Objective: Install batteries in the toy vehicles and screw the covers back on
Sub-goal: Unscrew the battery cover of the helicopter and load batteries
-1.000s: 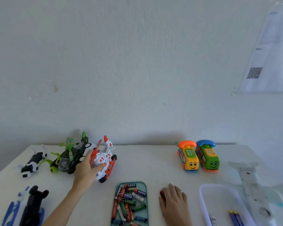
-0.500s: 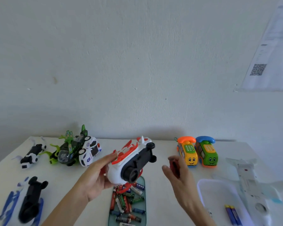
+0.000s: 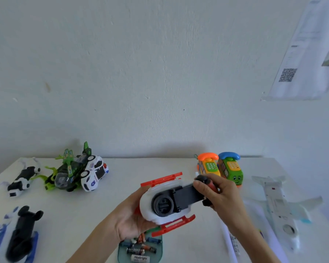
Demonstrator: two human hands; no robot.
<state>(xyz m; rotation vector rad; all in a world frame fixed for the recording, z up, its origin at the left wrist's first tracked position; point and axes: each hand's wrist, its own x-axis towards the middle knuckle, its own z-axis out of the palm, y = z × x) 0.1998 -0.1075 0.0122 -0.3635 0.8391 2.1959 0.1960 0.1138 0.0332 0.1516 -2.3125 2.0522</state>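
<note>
We've got the white table (image 3: pixel 122 179) spread out below us, toy vehicles parked round its edges. Off to the right lies the pale toy plane (image 3: pixel 279 204), belly up, and at the back sit the two phone cars (image 3: pixel 222 168). Far left, the green vehicle and police car (image 3: pixel 78 171) huddle together, with a black-and-white toy (image 3: pixel 24 177) beside them and a blue-and-black one (image 3: pixel 17 234) nearer us.

Centre stage: the white and red toy vehicle (image 3: pixel 165 202), held above the table, turned so its dark underside faces us. Our left hand (image 3: pixel 131 219) cups it from below, fingers wrapped round the white body. Our right hand (image 3: pixel 219 194) curls round a red-handled tool (image 3: pixel 210 184), most likely the screwdriver, at the far end of the black cover (image 3: pixel 184 195). The tip itself is hidden, so we can't tell if it's seated in a screw.

Below, the tray of batteries (image 3: pixel 141 249) waits, partly tucked under the toy.

Looks like the cover comes off first. To do it well, we'd keep the left hand steady, line the tool square with the screw, press firmly as we turn, and mind that tiny screw doesn't roll away.
</note>
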